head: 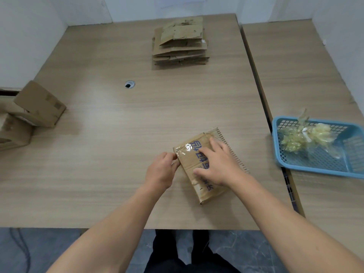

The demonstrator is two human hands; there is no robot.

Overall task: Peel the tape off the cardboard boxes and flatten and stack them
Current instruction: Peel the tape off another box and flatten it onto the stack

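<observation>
A flattened brown cardboard box with blue print lies on the wooden table near the front edge. A strip of clear tape runs across its far left end. My left hand pinches the end of that tape at the box's left edge. My right hand presses flat on top of the box with spread fingers. A stack of flattened boxes sits at the back of the table.
Three unflattened boxes are piled at the table's left edge. A blue plastic basket with crumpled peeled tape rests on the adjoining table at right. A cable hole sits in the tabletop.
</observation>
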